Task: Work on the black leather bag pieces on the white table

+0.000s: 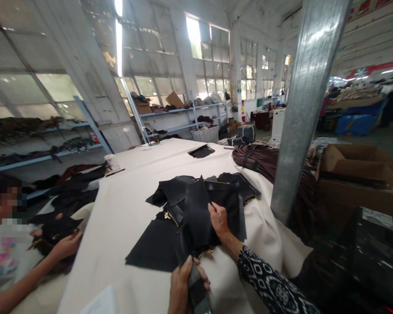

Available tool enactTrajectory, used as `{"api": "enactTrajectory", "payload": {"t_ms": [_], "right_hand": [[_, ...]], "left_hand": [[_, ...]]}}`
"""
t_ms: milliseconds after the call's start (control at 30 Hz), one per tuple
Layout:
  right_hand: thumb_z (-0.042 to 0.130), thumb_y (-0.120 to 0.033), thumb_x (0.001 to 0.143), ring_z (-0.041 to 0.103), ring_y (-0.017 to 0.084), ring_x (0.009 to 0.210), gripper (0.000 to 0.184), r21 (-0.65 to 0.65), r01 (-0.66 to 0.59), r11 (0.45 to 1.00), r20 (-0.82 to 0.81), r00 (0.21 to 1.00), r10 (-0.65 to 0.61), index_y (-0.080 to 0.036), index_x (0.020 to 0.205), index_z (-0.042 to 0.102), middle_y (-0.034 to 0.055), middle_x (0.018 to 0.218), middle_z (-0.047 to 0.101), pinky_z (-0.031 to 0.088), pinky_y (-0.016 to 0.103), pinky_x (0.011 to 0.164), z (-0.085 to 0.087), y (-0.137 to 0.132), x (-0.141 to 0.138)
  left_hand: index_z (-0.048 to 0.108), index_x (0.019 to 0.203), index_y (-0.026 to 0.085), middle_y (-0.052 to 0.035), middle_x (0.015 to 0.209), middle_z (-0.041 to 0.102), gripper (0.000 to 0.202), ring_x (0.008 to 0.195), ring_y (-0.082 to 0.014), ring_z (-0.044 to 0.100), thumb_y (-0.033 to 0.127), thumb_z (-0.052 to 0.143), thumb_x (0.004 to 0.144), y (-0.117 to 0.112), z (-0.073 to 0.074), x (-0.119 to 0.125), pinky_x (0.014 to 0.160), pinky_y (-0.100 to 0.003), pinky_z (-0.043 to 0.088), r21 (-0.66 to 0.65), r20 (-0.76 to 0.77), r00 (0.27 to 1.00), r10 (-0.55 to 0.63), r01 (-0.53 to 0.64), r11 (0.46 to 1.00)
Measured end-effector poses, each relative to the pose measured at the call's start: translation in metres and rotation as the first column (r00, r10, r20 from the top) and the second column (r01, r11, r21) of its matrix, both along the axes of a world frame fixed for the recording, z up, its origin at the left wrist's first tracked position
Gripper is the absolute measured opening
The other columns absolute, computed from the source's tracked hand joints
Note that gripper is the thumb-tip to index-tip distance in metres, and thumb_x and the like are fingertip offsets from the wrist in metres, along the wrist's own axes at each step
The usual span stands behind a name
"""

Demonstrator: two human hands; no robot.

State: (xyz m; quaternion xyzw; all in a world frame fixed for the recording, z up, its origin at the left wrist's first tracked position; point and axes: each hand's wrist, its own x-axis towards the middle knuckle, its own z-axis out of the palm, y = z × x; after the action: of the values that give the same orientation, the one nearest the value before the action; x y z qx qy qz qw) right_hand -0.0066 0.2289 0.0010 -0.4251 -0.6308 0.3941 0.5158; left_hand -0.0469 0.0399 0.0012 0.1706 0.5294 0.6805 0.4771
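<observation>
Several flat black pieces, leather-like or fabric, lie in a loose pile (163, 192) on the white-covered table (118, 231). Brass-coloured zippers (173, 218) run along some of their edges. A long black panel (196, 205) stretches across the pile towards me. My left hand (185, 283) is wrapped round a narrow, strip-like black end nearest to me, thumb on top. Higher up and to the right, my right hand (220, 220) pinches the panel's right edge between thumb and fingers. Whether both hands hold one and the same piece is hard to make out.
A metal post (304, 109) rises beside the table's right edge, near a bundle of brown strips (258, 157) and cardboard boxes (356, 174). A small black stack (201, 151) lies farther back. At left, a co-worker's hand (67, 244) handles dark pieces. Loaded shelves (180, 111) stand behind.
</observation>
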Motion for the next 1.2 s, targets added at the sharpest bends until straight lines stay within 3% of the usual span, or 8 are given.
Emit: {"api": "enactTrajectory", "payload": {"t_ms": [400,633,733,867,933,1033,1133,1200], "right_hand": [[0.038,-0.046,0.079,0.028,0.010,0.052,0.038,-0.048,0.046,0.998,-0.040,0.998,-0.048,-0.019,0.054,0.046,-0.0042,0.049,0.036,0.026,0.026,0.050,-0.007,0.003,0.002],[0.034,-0.044,0.086,0.049,0.013,0.055,0.042,-0.039,-0.029,0.999,0.004,1.000,0.029,-0.015,0.067,0.058,0.0014,0.058,0.055,0.037,0.024,0.054,0.011,-0.006,0.045],[0.033,-0.036,0.090,0.058,0.016,0.066,0.039,0.128,-0.031,0.991,0.085,0.996,0.020,-0.011,0.100,0.061,0.0078,0.077,0.063,0.045,0.027,0.062,0.029,-0.024,0.076],[0.038,-0.026,0.090,0.058,0.020,0.084,0.032,0.441,-0.289,0.850,0.397,0.912,0.104,-0.012,0.109,0.059,0.0135,0.095,0.061,0.046,0.033,0.078,0.047,-0.058,0.090],[0.041,-0.026,0.089,0.058,0.021,0.083,0.026,0.328,-0.392,0.860,0.479,0.853,0.207,-0.013,0.099,0.062,0.0125,0.092,0.061,0.046,0.035,0.078,0.045,-0.074,0.085],[0.046,-0.033,0.087,0.062,0.021,0.076,0.027,-0.042,-0.471,0.881,0.354,0.818,0.454,-0.013,0.078,0.061,0.0098,0.078,0.063,0.048,0.036,0.074,0.029,-0.094,0.075],[0.052,-0.046,0.084,0.066,0.019,0.066,0.037,-0.390,-0.602,0.697,-0.057,0.771,0.634,-0.011,0.077,0.060,0.0081,0.072,0.066,0.051,0.031,0.063,0.010,-0.106,0.067],[0.063,-0.051,0.075,0.068,0.019,0.066,0.041,-0.479,-0.622,0.619,-0.366,0.783,0.503,-0.011,0.084,0.058,0.0088,0.077,0.068,0.052,0.030,0.062,0.004,-0.111,0.061]], "left_hand": [[0.051,0.080,0.020,0.0010,0.048,0.058,0.041,0.045,-0.0187,0.055,0.053,0.070,0.065,-0.011,-0.021,-0.016,0.042,-0.028,0.043,0.035,0.107,0.977,0.187,-0.191,0.981],[0.054,0.075,0.019,0.0002,0.046,0.058,0.041,0.042,-0.0180,0.055,0.053,0.072,0.062,-0.008,-0.016,-0.013,0.042,-0.027,0.044,0.034,0.096,0.977,0.192,-0.195,0.980],[0.053,0.074,0.018,-0.0016,0.047,0.060,0.050,0.045,-0.0205,0.057,0.056,0.078,0.051,-0.009,-0.014,-0.018,0.044,-0.029,0.046,0.014,0.119,0.982,0.149,-0.152,0.988],[0.053,0.076,0.018,-0.0027,0.048,0.061,0.050,0.045,-0.0205,0.056,0.056,0.077,0.053,-0.012,-0.007,-0.016,0.042,-0.029,0.045,0.007,0.109,0.989,0.104,-0.106,0.994],[0.052,0.078,0.018,-0.0015,0.048,0.060,0.043,0.044,-0.0189,0.056,0.053,0.072,0.061,-0.014,-0.005,-0.012,0.042,-0.027,0.044,0.032,0.086,0.985,0.149,-0.153,0.988],[0.052,0.079,0.019,0.0001,0.048,0.059,0.038,0.044,-0.0185,0.055,0.049,0.069,0.067,-0.015,-0.008,-0.010,0.041,-0.026,0.044,0.048,0.101,0.975,0.197,-0.203,0.978],[0.052,0.081,0.019,0.0013,0.047,0.057,0.038,0.044,-0.0184,0.055,0.050,0.069,0.067,-0.015,-0.016,-0.013,0.042,-0.026,0.044,0.074,0.145,0.972,0.186,-0.198,0.977],[0.052,0.081,0.019,0.0015,0.047,0.057,0.038,0.044,-0.0181,0.055,0.051,0.068,0.068,-0.016,-0.020,-0.015,0.042,-0.026,0.045,0.105,0.154,0.974,0.166,-0.183,0.978]]}}
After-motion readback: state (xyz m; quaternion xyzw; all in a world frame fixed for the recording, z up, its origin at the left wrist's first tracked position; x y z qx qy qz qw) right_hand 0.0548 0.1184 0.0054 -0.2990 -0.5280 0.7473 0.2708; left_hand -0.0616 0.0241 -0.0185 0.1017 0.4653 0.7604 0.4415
